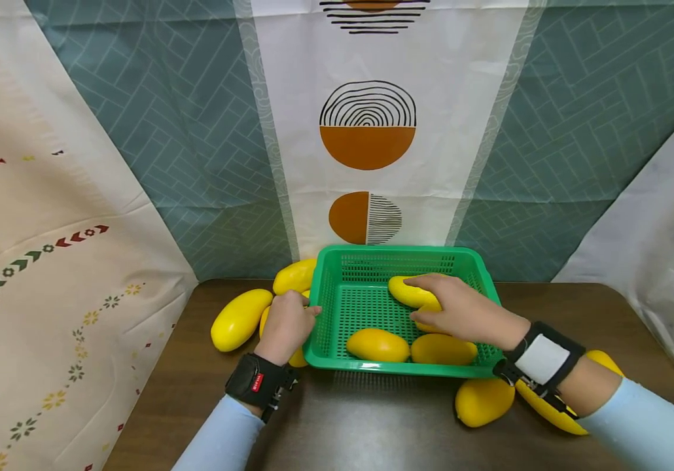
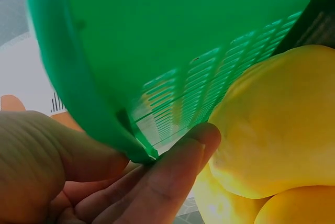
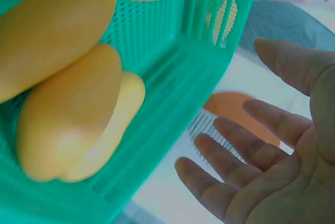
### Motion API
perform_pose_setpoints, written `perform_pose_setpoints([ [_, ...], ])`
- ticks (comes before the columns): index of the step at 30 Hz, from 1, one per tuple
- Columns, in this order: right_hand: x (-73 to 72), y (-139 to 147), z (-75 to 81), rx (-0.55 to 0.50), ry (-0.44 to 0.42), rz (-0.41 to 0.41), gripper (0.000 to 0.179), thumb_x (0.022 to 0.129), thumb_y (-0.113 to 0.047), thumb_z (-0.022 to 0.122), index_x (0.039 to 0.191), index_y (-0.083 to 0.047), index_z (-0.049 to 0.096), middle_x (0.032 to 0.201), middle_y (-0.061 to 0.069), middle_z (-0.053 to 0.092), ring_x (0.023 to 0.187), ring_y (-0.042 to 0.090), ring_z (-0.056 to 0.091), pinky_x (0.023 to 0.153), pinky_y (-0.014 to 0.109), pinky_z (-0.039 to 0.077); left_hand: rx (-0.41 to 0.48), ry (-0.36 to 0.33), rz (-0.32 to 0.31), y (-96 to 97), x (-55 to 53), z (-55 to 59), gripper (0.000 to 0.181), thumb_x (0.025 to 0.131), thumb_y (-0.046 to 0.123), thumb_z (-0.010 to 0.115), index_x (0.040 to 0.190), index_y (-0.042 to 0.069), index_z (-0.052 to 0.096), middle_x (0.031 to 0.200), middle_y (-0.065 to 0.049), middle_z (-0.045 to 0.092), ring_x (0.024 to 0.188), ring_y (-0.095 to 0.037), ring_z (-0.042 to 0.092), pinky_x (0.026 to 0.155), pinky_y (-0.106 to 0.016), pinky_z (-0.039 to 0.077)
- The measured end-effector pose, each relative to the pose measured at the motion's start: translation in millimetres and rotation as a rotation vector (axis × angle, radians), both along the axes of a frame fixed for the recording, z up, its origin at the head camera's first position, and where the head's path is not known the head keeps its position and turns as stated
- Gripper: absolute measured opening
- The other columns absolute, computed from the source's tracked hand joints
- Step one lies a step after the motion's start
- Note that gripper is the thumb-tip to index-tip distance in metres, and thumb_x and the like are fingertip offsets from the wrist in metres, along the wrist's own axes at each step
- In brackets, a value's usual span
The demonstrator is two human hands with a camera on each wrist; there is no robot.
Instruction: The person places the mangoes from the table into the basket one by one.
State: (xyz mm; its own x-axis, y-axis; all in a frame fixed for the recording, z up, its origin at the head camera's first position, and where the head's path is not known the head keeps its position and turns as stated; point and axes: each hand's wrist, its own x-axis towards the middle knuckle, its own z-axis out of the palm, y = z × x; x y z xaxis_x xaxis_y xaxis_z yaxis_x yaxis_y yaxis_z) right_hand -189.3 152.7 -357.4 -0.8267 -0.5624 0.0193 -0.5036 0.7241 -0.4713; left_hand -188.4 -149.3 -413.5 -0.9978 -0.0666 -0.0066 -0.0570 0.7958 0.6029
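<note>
A green plastic basket (image 1: 343, 307) with slotted walls sits on the table and has several yellow mangoes inside. Its left rim is pinched between the thumb and fingers of my left hand (image 1: 288, 325); the left wrist view shows the thumb (image 2: 94, 156) on one side of the rim and fingers on the other. Over the basket's right part, my right hand (image 1: 461, 307) is held with fingers spread and nothing in its grasp. Below it lie a mango (image 1: 413, 292) and another partly hidden one. Two more mangoes, one being the left mango (image 1: 377, 345), lie along the near wall.
Left of the basket several mangoes lie on the table, among them a large mango (image 1: 241, 320), some partly behind my left hand. At the near right are another mango (image 1: 484, 401) and more fruit under my right wrist. A patterned cloth (image 1: 366, 222) hangs behind the brown table (image 1: 360, 418).
</note>
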Motion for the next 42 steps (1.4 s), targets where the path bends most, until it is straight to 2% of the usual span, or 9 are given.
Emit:
perform_pose_setpoints([
  [4, 4.8, 18.5, 2.9, -0.001, 0.031, -0.062, 0.061, 0.088, -0.039, 0.063, 0.139, -0.012, 0.042, 0.139, 0.006, 0.04, 0.127, 0.024, 0.035, 0.096, 0.044, 0.037, 0.006, 0.0, -0.001, -0.6, 0.3, 0.6, 0.029, 0.088, 0.025, 0.065, 0.104, 0.0, 0.068, 0.101, -0.015, 0.064, 0.056, -0.011, 0.056, 0.047, -0.024, 0.045],
  [14, 15.0, 59.8, 0.1, 0.028, 0.068, -0.171, 0.076, 0.086, -0.049, 0.061, 0.145, -0.011, 0.031, 0.145, 0.014, 0.029, 0.129, 0.033, 0.03, 0.096, 0.053, 0.033, 0.0, 0.002, -0.004, -0.5, -0.2, 0.0, 0.03, 0.088, 0.026, 0.064, 0.104, 0.0, 0.067, 0.101, -0.014, 0.064, 0.058, -0.011, 0.058, 0.047, -0.024, 0.045],
  [19, 21.5, 77.3, 2.1, 0.028, 0.113, -0.206, 0.081, 0.086, -0.054, 0.058, 0.145, -0.008, 0.029, 0.143, 0.017, 0.031, 0.126, 0.036, 0.033, 0.094, 0.055, 0.034, 0.001, 0.003, -0.007, -0.1, 0.5, 0.5, 0.03, 0.088, 0.025, 0.064, 0.104, 0.0, 0.067, 0.101, -0.015, 0.064, 0.058, -0.012, 0.058, 0.047, -0.024, 0.045],
  [22, 27.9, 86.3, 5.9, 0.052, 0.112, -0.251, 0.084, 0.085, -0.059, 0.056, 0.145, -0.007, 0.029, 0.141, 0.019, 0.034, 0.124, 0.038, 0.035, 0.093, 0.057, 0.035, -0.007, 0.003, -0.01, 0.0, 0.6, 0.7, 0.031, 0.088, 0.026, 0.064, 0.105, 0.0, 0.067, 0.1, -0.015, 0.064, 0.059, -0.012, 0.058, 0.048, -0.024, 0.045],
  [26, 34.9, 97.2, 8.5, 0.116, 0.061, -0.32, 0.086, 0.084, -0.053, 0.061, 0.145, -0.002, 0.027, 0.139, 0.025, 0.033, 0.122, 0.043, 0.034, 0.091, 0.06, 0.034, -0.006, -0.002, 0.0, 1.0, 0.7, 1.3, 0.031, 0.088, 0.026, 0.064, 0.105, 0.0, 0.067, 0.1, -0.014, 0.064, 0.059, -0.012, 0.057, 0.047, -0.025, 0.045],
  [30, 39.4, 108.4, 1.0, 0.183, -0.022, -0.351, 0.088, 0.082, -0.042, 0.068, 0.143, 0.005, 0.025, 0.135, 0.032, 0.033, 0.118, 0.047, 0.035, 0.087, 0.061, 0.036, 0.006, -0.012, 0.008, 1.8, 1.2, 1.5, 0.031, 0.088, 0.026, 0.064, 0.105, -0.001, 0.067, 0.1, -0.014, 0.064, 0.058, -0.012, 0.057, 0.047, -0.024, 0.045],
  [34, 43.8, 120.2, -11.2, 0.245, -0.108, -0.352, 0.089, 0.08, -0.042, 0.069, 0.138, 0.011, 0.028, 0.129, 0.035, 0.038, 0.112, 0.049, 0.041, 0.082, 0.059, 0.041, 0.013, -0.008, -0.002, 1.7, 1.5, 1.7, 0.031, 0.088, 0.025, 0.064, 0.105, -0.001, 0.067, 0.098, -0.014, 0.064, 0.056, -0.011, 0.057, 0.046, -0.024, 0.045],
  [42, 50.7, 139.2, -28.2, 0.279, -0.189, -0.331, 0.083, 0.077, -0.035, 0.07, 0.132, 0.014, 0.032, 0.122, 0.035, 0.045, 0.105, 0.047, 0.048, 0.079, 0.057, 0.044, 0.007, 0.015, -0.015, 0.6, 2.7, 3.2, 0.03, 0.088, 0.024, 0.064, 0.104, -0.002, 0.067, 0.1, -0.016, 0.064, 0.056, -0.011, 0.057, 0.046, -0.024, 0.045],
])
